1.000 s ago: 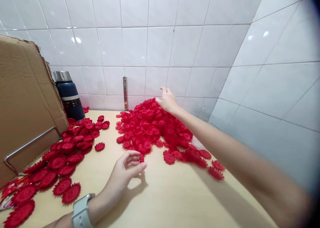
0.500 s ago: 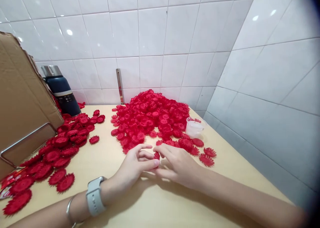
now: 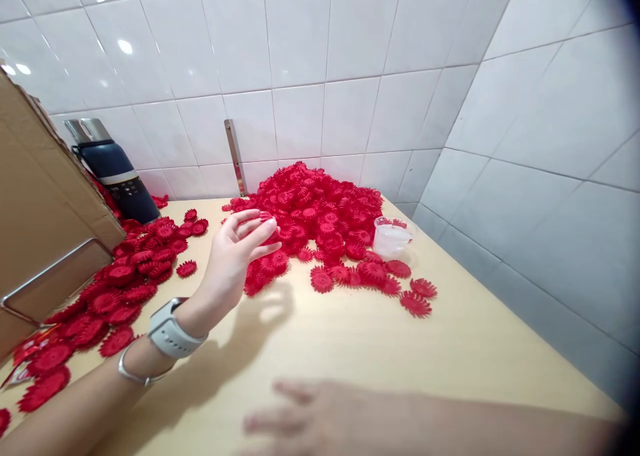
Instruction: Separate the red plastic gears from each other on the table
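Note:
My left hand (image 3: 235,256), with a grey-strapped watch (image 3: 175,333) and a metal bangle (image 3: 140,376) on the wrist, is raised in front of the big pile of red fringed discs (image 3: 315,209). Its thumb and fingertips close on a red fringed disc (image 3: 267,217), mostly covered by the fingers. Low in the view, near the table's front, my right hand (image 3: 305,416) is smeared by motion. Its fingers look stretched out and apart, and I see nothing in them.
A clear plastic cup (image 3: 391,241) stands right of the pile, with a few loose discs (image 3: 416,303) nearby. More discs (image 3: 120,276) lie at left beside a cardboard box (image 3: 45,196), a wire stand (image 3: 50,276) and a dark blue bottle (image 3: 117,176). Tiled walls (image 3: 295,36) close off the back and right.
My hands were together over a red disc and have parted. The left has risen away toward the pile; the right has dropped back toward the front edge. The view has tilted down slightly.

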Motion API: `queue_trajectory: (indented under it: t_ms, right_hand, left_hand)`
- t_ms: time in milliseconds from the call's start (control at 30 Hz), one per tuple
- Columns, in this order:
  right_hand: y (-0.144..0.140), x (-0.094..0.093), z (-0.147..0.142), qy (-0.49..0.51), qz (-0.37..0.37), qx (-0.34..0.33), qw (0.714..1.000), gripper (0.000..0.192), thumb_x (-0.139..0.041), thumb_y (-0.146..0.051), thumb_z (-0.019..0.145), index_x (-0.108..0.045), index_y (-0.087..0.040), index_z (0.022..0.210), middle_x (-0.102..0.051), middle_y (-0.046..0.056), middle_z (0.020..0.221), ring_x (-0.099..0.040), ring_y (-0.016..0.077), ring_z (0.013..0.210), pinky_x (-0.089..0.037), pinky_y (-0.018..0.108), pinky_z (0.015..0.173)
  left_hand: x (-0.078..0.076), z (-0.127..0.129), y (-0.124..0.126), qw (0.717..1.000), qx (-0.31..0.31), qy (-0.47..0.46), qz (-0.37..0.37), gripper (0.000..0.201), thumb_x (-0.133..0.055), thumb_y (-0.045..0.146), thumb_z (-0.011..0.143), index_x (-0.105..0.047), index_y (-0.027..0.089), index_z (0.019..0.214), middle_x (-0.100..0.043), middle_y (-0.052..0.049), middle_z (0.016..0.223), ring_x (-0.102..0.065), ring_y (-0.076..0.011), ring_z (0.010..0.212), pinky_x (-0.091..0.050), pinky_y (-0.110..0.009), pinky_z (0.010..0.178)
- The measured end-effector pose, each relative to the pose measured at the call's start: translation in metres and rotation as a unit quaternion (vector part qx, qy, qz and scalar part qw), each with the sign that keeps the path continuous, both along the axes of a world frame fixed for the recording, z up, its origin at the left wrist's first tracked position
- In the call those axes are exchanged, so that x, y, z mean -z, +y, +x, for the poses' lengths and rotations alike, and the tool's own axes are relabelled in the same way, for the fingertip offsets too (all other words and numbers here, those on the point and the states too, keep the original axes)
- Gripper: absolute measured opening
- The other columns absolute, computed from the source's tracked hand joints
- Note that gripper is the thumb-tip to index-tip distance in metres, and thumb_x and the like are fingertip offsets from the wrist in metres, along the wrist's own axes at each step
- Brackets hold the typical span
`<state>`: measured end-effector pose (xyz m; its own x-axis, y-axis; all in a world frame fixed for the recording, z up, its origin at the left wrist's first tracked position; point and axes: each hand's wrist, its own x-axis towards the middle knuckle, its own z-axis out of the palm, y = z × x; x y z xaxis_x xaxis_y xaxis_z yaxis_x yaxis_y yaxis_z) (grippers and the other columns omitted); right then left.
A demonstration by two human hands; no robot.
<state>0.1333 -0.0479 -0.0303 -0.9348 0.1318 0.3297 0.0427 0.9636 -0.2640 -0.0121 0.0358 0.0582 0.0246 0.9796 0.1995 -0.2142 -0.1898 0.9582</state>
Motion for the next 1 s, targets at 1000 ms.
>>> queue_trajectory:
  t_ms: [1000]
  right_hand:
    - [0.049,-0.008,0.023,0.155,0.056,0.314,0.935,0.019,-0.035,-0.014,0.087,-0.053,-0.011,0.094,-0.062,0.011,0.080,-0.055,0.0181,0.070,-0.048,0.030,0.060]
  left_hand:
    - [0.061,0.011,-0.019,0.962,0.199,0.085,-0.165,0.050,-0.073,0.015,0.058,-0.046,0.016,0.100,-0.063,0.000,0.076,-0.061,-0.0148,0.074,-0.046,-0.030,0.073]
